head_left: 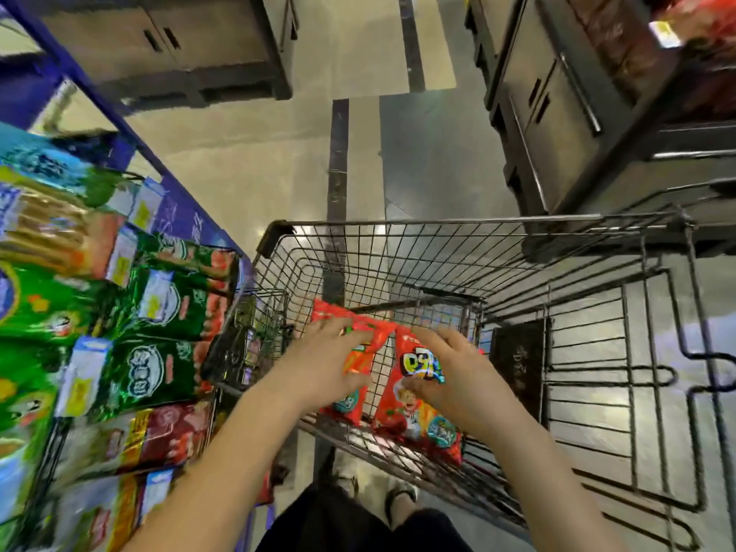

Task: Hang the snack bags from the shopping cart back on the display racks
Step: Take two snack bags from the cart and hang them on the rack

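Both in the shopping cart (438, 224). Left hand (330, 360) grip curled round left red bag (347, 404); right hand (458, 370) looks pinched on right red bag (414, 422), blurry.

Lettering on the snack bags (412, 416) is illegible.

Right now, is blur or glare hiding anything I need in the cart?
Head view, centre: fairly sharp, with the left hand and right hand on the left red bag and right red bag. Head view, left edge: the display rack smears with motion blur, labels unreadable. Head view, floor: pale glare patches. The cart wires bow from wide-angle distortion.
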`<state>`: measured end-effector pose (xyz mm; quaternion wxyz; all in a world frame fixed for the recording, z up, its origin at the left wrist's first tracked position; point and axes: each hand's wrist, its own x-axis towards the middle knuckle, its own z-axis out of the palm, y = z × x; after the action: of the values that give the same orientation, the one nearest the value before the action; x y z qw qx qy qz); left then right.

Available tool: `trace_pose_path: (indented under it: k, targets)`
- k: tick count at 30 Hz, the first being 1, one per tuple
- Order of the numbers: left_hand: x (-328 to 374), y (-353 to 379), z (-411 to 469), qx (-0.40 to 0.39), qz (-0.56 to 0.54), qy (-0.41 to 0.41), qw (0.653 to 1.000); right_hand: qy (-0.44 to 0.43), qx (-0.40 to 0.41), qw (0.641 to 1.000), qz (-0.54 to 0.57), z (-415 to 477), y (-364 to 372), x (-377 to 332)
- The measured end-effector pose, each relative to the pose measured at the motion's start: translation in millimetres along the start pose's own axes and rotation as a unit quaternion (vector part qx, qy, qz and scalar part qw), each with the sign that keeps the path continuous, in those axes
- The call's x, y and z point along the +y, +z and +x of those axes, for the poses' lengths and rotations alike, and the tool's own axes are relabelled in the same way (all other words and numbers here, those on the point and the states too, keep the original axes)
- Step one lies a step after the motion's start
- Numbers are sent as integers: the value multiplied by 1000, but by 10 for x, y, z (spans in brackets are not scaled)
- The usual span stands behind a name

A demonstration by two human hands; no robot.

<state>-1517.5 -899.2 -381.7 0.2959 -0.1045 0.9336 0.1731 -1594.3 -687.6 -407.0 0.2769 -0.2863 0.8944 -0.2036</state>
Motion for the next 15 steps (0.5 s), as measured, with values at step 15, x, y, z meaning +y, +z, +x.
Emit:
trace_pose_path:
  k: [15]
  targets:
    - [-888,575,894,-56,-191,-115,973,130,-67,978,146,514,551,442]
